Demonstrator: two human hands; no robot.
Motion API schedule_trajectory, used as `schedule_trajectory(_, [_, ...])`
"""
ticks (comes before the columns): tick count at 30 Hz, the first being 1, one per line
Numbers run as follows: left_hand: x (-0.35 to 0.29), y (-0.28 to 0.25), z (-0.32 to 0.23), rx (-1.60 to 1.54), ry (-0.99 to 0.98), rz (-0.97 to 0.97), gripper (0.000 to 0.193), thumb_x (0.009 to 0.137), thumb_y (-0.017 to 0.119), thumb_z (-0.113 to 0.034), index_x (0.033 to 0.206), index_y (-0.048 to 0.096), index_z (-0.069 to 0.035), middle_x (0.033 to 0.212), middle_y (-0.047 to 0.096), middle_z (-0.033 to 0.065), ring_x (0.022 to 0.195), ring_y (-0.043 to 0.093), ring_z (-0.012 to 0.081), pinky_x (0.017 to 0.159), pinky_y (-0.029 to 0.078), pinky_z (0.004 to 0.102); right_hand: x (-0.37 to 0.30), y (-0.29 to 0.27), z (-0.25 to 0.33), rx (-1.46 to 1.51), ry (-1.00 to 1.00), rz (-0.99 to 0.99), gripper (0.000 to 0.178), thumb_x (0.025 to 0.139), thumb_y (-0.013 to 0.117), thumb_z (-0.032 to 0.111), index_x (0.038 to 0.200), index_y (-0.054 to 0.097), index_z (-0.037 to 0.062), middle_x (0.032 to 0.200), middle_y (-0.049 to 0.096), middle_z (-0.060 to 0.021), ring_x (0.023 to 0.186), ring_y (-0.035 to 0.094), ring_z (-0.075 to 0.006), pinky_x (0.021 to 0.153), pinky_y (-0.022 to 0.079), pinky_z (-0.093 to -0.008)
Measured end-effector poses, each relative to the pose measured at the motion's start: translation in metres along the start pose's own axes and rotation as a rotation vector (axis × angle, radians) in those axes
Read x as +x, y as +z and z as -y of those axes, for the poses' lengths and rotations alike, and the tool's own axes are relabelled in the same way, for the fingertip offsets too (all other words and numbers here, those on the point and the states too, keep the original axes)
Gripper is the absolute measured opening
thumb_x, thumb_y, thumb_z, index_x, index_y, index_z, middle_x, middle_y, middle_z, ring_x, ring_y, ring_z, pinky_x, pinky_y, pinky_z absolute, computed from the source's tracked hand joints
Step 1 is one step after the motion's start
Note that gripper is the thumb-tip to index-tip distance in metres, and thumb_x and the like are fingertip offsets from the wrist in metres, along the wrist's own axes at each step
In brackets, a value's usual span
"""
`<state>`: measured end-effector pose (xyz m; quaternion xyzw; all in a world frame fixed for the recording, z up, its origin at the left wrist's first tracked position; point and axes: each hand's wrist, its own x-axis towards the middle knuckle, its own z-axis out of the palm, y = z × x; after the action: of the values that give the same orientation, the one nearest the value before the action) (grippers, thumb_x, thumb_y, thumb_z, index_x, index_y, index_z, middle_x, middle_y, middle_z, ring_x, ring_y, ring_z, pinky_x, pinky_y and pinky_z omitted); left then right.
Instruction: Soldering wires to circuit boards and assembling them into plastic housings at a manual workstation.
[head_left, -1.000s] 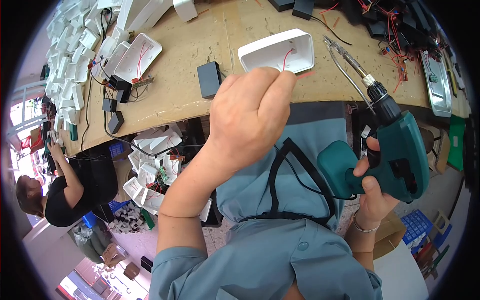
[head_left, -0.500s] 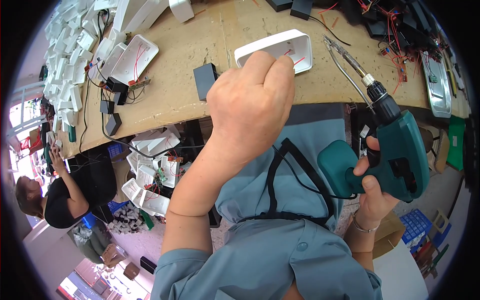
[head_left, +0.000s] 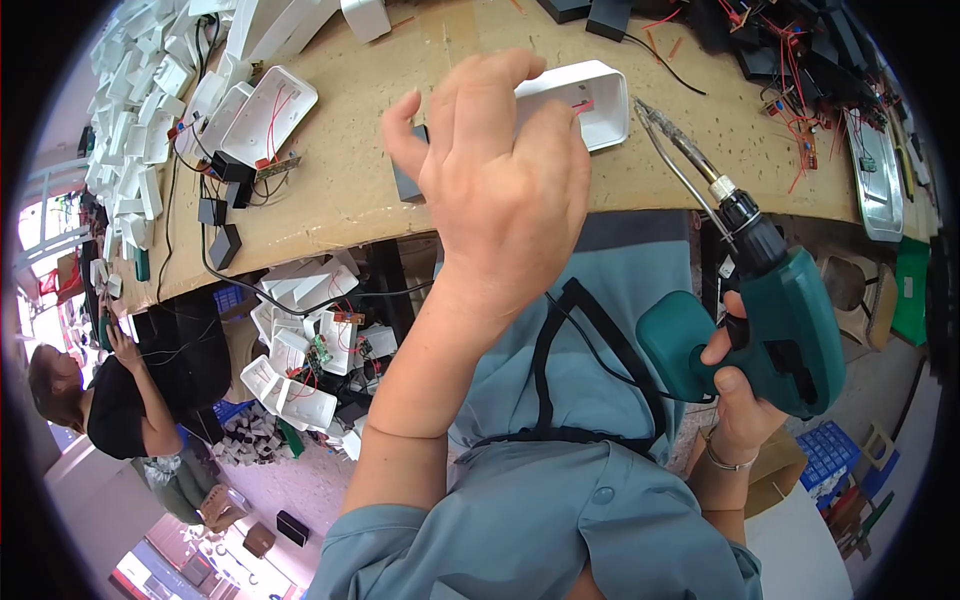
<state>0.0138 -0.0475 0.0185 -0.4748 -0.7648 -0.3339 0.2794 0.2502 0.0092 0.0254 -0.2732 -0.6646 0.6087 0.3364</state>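
My left hand [head_left: 500,190] is raised over the near edge of the table, palm down, with its fingers apart. It partly covers a white plastic housing [head_left: 605,110] that has a red wire inside. Whether the fingertips touch the housing's wall is hidden from me. A small black box [head_left: 408,182] lies beneath the outer fingers, mostly covered. At the right, my right hand [head_left: 745,405] is wrapped round the grip of a green soldering gun [head_left: 795,320]. The gun's metal tip [head_left: 660,125] points up and left, with a thin guide tube beside it, near the housing's right side.
White housings [head_left: 130,130] pile up at the far left, and an opened one with red wires [head_left: 270,115] lies nearer. Black cases and wires [head_left: 790,60] crowd the far right beside a metal tray [head_left: 875,185]. A box of white parts [head_left: 310,350] stands below the table. Another person [head_left: 130,400] sits at left.
My left hand has gone from a closed fist to spread fingers and reaches slightly farther forward. The soldering gun has shifted a little left and down, its tip nearer the housing.
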Motion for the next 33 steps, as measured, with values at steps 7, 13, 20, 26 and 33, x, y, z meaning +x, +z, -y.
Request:
schedule_trajectory(7, [-0.003,0.017,0.007,-0.052,0.022,0.031,0.005,0.064,0.058,-0.003,0.064,0.053,-0.004,0.090,0.053,0.0034,0.082,0.051,0.0186,0.084,0.031,0.0435,-0.002,0.001,0.000,-0.086,0.028,0.070,0.058,0.072,0.068,0.009,0.120,0.041,-0.0076,0.110,0.055,-0.0211,0.071,0.056,-0.0151,0.065,0.046,-0.0262])
schedule_trajectory(13, [-0.001,0.018,0.008,-0.037,0.027,0.036,0.006,0.063,0.056,-0.001,0.062,0.051,-0.003,0.088,0.052,0.0034,0.079,0.050,0.0191,0.080,0.033,0.0422,0.004,0.006,0.003,-0.083,0.087,0.085,0.056,0.072,0.066,0.006,0.120,0.041,-0.0074,0.110,0.055,-0.0213,0.072,0.055,-0.0152,0.066,0.046,-0.0270])
schedule_trajectory(20, [-0.001,0.021,0.009,-0.037,0.051,0.029,0.003,0.062,0.055,0.000,0.062,0.051,-0.001,0.088,0.052,0.0044,0.079,0.050,0.0201,0.076,0.034,0.0386,0.013,0.009,-0.001,-0.088,0.073,0.095,0.055,0.072,0.065,0.003,0.121,0.041,-0.0067,0.107,0.056,-0.0219,0.070,0.055,-0.0156,0.066,0.046,-0.0265])
schedule_trajectory(26, [0.000,0.020,0.010,-0.025,0.053,0.017,0.003,0.062,0.055,-0.001,0.065,0.053,-0.001,0.088,0.052,0.0043,0.079,0.050,0.0200,0.076,0.034,0.0378,0.018,0.012,-0.003,-0.052,0.110,0.101,0.055,0.073,0.067,0.003,0.121,0.041,-0.0062,0.105,0.056,-0.0209,0.070,0.055,-0.0154,0.064,0.046,-0.0255])
schedule_trajectory(33, [-0.001,0.020,0.009,-0.033,0.041,0.041,0.004,0.063,0.056,-0.002,0.067,0.055,0.000,0.088,0.052,0.0040,0.080,0.050,0.0199,0.077,0.033,0.0379,0.021,0.012,-0.003,-0.070,0.104,0.103,0.053,0.072,0.068,0.004,0.118,0.043,-0.0056,0.100,0.057,-0.0176,0.069,0.055,-0.0150,0.063,0.046,-0.0253])
